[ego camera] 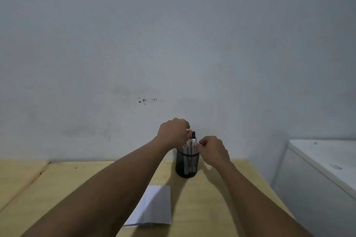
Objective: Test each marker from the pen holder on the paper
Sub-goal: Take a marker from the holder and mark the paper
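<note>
Your left hand (173,132) pinches the top of one marker (193,136), apparently to draw it out. Your right hand (213,150) is curled at the rim of the pen holder (186,165), probably steadying it. The paper (154,206) waits lower centre on the table (221,198).

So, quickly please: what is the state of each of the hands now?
Left hand: closed, fingers pinched on a marker in the pen holder.
Right hand: closed at the markers; a grip cannot be told.
</note>
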The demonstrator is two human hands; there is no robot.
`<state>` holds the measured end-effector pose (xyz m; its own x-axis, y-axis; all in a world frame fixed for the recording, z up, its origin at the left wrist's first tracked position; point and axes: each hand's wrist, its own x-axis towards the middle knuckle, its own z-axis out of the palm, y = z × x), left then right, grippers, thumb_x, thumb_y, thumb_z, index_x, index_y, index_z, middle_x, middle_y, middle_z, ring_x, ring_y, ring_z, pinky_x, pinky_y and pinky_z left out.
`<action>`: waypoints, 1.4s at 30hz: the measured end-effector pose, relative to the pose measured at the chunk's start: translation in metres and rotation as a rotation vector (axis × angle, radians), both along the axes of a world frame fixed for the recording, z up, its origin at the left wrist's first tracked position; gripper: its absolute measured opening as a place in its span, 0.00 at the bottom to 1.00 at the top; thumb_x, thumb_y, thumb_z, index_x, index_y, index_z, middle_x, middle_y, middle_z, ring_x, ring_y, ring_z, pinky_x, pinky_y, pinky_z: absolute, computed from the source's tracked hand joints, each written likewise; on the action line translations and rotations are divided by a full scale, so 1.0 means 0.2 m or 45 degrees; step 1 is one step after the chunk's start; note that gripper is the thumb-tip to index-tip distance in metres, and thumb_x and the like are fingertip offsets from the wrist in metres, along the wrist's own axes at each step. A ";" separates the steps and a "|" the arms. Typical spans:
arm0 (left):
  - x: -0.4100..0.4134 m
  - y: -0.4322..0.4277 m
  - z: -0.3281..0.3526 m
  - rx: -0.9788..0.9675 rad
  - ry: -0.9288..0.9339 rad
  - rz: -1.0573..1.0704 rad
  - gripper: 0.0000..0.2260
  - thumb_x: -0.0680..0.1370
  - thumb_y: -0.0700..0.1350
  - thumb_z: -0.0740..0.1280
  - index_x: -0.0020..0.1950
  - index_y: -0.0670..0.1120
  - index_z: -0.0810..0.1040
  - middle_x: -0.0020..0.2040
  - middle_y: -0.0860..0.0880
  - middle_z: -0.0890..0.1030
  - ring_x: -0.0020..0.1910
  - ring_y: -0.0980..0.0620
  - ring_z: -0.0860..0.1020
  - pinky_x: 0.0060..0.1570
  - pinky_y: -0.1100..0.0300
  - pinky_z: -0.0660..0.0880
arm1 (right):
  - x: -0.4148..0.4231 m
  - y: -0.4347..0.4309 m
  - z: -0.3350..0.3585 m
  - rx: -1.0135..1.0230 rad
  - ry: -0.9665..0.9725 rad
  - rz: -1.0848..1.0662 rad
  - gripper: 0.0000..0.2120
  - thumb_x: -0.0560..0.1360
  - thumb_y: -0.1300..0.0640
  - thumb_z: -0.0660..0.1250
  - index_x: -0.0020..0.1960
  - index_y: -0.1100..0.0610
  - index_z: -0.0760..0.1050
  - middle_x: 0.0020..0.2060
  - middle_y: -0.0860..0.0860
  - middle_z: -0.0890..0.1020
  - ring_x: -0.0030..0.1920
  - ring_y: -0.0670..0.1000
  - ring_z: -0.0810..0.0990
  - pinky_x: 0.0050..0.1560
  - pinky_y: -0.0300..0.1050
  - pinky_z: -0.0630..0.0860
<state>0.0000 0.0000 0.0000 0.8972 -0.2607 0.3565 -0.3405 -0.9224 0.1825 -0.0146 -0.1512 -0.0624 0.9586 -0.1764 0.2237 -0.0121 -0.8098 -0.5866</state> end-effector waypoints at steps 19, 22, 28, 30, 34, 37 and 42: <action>0.01 -0.02 0.09 -0.882 0.075 -0.167 0.11 0.78 0.48 0.68 0.55 0.44 0.85 0.52 0.47 0.86 0.51 0.51 0.82 0.53 0.57 0.77 | -0.02 0.14 0.27 0.297 -0.208 0.046 0.06 0.76 0.51 0.70 0.50 0.52 0.81 0.43 0.45 0.81 0.51 0.53 0.81 0.60 0.58 0.75; -0.12 0.07 0.26 -1.196 0.082 -0.196 0.08 0.78 0.42 0.68 0.53 0.42 0.85 0.47 0.48 0.85 0.48 0.54 0.81 0.50 0.61 0.76 | -0.10 0.23 0.40 0.323 -0.233 0.161 0.03 0.76 0.53 0.71 0.43 0.50 0.78 0.37 0.46 0.83 0.43 0.52 0.82 0.53 0.56 0.79; -0.24 0.35 0.38 -1.229 -0.007 0.031 0.06 0.76 0.49 0.71 0.48 0.50 0.86 0.48 0.53 0.86 0.52 0.52 0.81 0.60 0.48 0.76 | -0.27 0.51 0.55 0.298 -0.190 0.270 0.12 0.76 0.56 0.70 0.34 0.51 0.78 0.34 0.48 0.83 0.37 0.52 0.81 0.45 0.50 0.79; -0.27 0.43 0.37 -1.238 -0.027 0.093 0.05 0.74 0.50 0.72 0.44 0.52 0.86 0.42 0.57 0.85 0.51 0.52 0.82 0.59 0.45 0.76 | -0.31 0.59 0.54 0.359 -0.182 0.250 0.10 0.74 0.56 0.72 0.34 0.58 0.79 0.38 0.52 0.86 0.42 0.55 0.84 0.48 0.55 0.82; -0.32 0.59 0.29 -1.331 -0.077 0.170 0.07 0.72 0.55 0.73 0.34 0.57 0.82 0.40 0.58 0.86 0.47 0.55 0.83 0.56 0.46 0.78 | -0.39 0.71 0.44 0.226 -0.144 0.229 0.12 0.69 0.49 0.78 0.37 0.56 0.79 0.39 0.52 0.84 0.40 0.56 0.82 0.43 0.48 0.78; -0.35 0.71 0.17 -1.152 -0.079 0.257 0.05 0.73 0.57 0.72 0.40 0.58 0.83 0.45 0.58 0.86 0.50 0.56 0.82 0.59 0.47 0.74 | -0.42 0.73 0.28 0.245 -0.111 0.250 0.13 0.70 0.49 0.77 0.33 0.51 0.75 0.32 0.48 0.81 0.38 0.54 0.81 0.43 0.47 0.76; -0.39 0.88 -0.26 -0.736 0.114 0.474 0.07 0.76 0.55 0.69 0.49 0.55 0.84 0.49 0.56 0.85 0.54 0.52 0.80 0.57 0.50 0.65 | -0.41 0.70 0.08 0.361 -0.099 0.363 0.05 0.75 0.53 0.72 0.42 0.53 0.83 0.35 0.49 0.83 0.35 0.49 0.78 0.43 0.46 0.76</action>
